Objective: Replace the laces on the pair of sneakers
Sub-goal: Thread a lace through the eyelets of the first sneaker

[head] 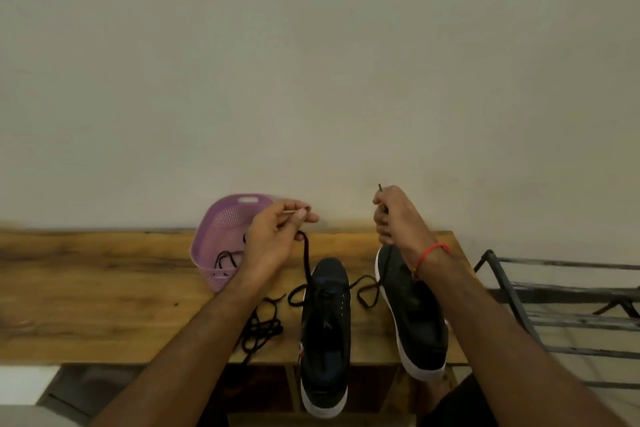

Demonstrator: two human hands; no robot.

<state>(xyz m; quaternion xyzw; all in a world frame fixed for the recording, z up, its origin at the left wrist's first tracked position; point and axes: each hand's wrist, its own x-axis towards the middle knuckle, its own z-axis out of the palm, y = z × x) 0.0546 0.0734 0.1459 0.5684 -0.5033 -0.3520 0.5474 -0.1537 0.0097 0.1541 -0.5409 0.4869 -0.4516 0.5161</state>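
On the wooden table [104,288], two black sneakers with white soles lie side by side, toes to the wall, heels hanging over the near edge. Left sneaker [325,329] is mid-lacing: a black lace [306,263] rises from its lower eyelets. Left hand [277,236] pinches one end of the lace, tip poking out past the fingers. Right hand [391,218] is closed round the other end above the toe of the right sneaker [415,315], aglet sticking up out of the fist. The right-side run looks slack, looping on the table between the shoes; can't trace it fully under the wrist.

Loose lace pile [259,326] sits just left of the left sneaker, probably the removed one. Purple basket [221,253] behind the left hand has more laces in it. Metal rack [554,305] at right.

Risks, as judged:
- Uneven ends: the left run is taut and the right slack, so one side may come out short.
- Slack loop could snag the right sneaker's toe when pulled.
- Both shoes overhang the edge; a hard upward tug could tip or drag the left one off the table.
- Old pile close by; wrong lace could get grabbed, or tangle with the new one.
- Thin pinch on the left tip could slip.
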